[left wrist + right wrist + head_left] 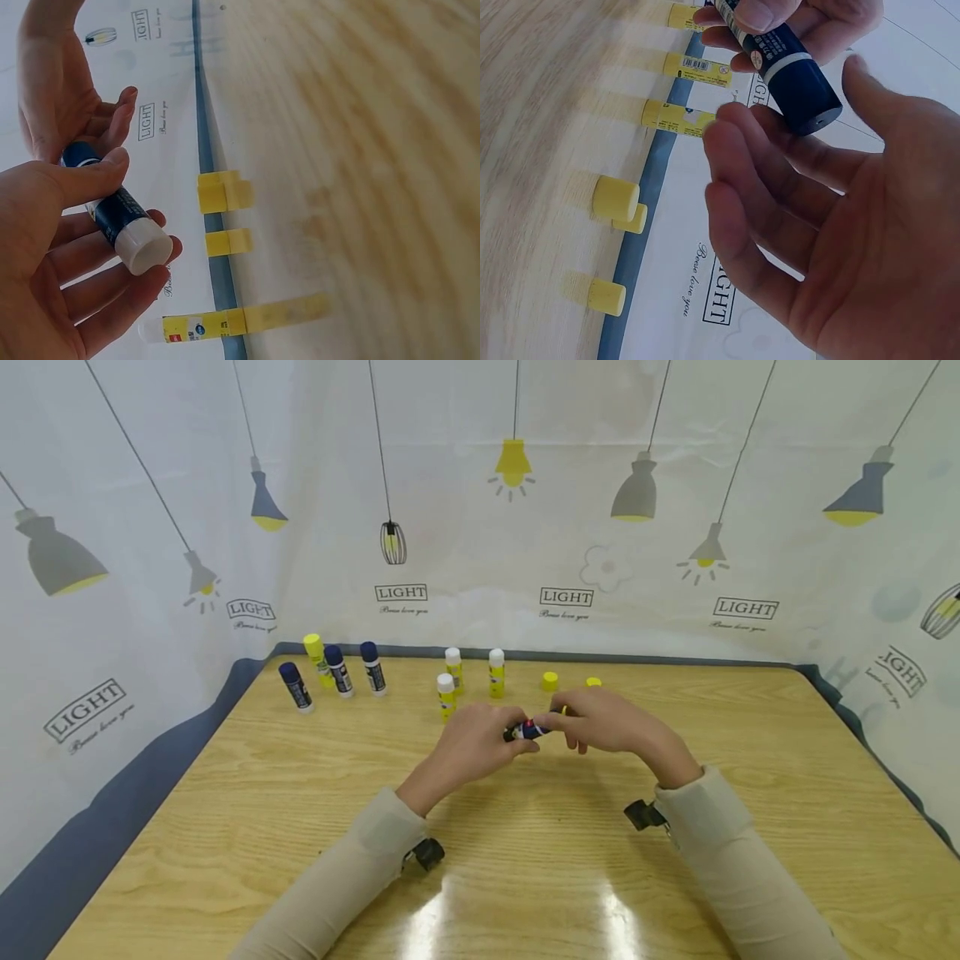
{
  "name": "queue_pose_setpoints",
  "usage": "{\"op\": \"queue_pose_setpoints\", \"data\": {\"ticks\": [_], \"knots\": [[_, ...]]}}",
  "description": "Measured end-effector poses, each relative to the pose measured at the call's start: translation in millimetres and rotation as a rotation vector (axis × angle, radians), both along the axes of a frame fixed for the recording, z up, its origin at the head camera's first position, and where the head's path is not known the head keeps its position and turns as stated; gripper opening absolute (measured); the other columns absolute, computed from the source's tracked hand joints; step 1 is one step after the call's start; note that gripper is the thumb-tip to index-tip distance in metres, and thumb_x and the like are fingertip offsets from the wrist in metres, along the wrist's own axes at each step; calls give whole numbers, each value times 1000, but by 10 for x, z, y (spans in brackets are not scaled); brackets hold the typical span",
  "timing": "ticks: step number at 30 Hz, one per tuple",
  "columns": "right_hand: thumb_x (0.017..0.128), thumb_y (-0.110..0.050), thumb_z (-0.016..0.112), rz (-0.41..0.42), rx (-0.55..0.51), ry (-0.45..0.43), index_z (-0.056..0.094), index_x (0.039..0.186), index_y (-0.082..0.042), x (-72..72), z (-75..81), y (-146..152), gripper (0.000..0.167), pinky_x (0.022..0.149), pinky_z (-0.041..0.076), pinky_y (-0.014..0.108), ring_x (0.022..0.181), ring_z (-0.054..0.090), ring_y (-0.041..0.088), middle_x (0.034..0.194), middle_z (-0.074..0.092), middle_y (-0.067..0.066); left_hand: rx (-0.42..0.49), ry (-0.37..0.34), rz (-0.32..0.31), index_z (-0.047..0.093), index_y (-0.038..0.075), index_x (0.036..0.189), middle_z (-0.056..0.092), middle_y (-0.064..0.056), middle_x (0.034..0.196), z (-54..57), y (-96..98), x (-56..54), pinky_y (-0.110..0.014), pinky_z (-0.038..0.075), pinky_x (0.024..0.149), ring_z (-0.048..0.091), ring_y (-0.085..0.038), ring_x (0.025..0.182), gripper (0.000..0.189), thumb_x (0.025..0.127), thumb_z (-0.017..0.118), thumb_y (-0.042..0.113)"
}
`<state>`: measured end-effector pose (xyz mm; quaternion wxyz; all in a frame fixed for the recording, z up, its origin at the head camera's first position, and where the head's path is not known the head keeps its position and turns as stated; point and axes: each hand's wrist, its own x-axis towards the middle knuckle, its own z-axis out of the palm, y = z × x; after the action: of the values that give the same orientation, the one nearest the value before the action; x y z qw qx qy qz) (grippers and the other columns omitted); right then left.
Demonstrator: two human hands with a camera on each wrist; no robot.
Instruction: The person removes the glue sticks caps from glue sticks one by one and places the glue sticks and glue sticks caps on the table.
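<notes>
A navy glue stick point(531, 728) with a white base is held by my left hand point(474, 745), thumb on one side and fingers on the other. In the left wrist view the white base of the glue stick point(142, 244) points toward the camera. My right hand point(609, 723) is at its other end. The right wrist view shows the navy cap point(804, 97) still on the stick, with the right fingers point(739, 150) loosely bent beside it and the thumb apart from it. Beyond the hands stand yellow caps point(550, 682), one partly hidden by the right hand.
Yellow glue sticks point(497, 675) with white tops stand at the back middle of the wooden table point(525, 860). At the back left are navy-capped glue sticks point(373, 670) and a yellow-capped one point(315, 650). A printed curtain point(465, 527) hangs behind the table's far edge.
</notes>
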<state>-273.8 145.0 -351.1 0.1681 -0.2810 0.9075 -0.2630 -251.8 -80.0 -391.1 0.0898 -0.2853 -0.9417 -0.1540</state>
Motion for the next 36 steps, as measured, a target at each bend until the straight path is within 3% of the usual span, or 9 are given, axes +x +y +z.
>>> {"op": "queue_pose_setpoints", "data": {"ticks": [6, 18, 27, 36], "knots": [[108, -48, 49, -11, -16, 36, 68, 94, -14, 6, 21, 1, 41, 63, 52, 34, 68, 69, 22, 77, 69, 8, -3, 20, 14, 75, 20, 101, 71, 9, 77, 25, -9, -1, -20, 35, 50, 50, -5, 53, 32, 92, 76, 50], [108, -36, 56, 10, -34, 20, 64, 107, -10, 9, -12, 1, 27, 60, 50, 34, 70, 70, 28, 82, 70, 13, 19, -3, -6, 76, 16, 101, 68, 7, 74, 0, 5, -13, -20, 33, 49, 47, -5, 53, 31, 92, 77, 46], [109, -51, 46, -41, 4, 65, 68, 99, -13, 20, -6, -16, 45, 61, 49, 34, 69, 69, 27, 76, 69, 10, 6, 2, 9, 74, 19, 99, 70, 7, 76, 13, -9, 7, -20, 35, 50, 49, -5, 53, 31, 92, 76, 49], [109, -41, 50, -9, -9, 32, 68, 103, -9, 14, -2, -29, 37, 62, 50, 35, 71, 70, 28, 78, 69, 9, 1, 12, 5, 76, 19, 101, 71, 7, 77, -8, -12, -5, -21, 37, 50, 50, -5, 54, 31, 91, 77, 48]]}}
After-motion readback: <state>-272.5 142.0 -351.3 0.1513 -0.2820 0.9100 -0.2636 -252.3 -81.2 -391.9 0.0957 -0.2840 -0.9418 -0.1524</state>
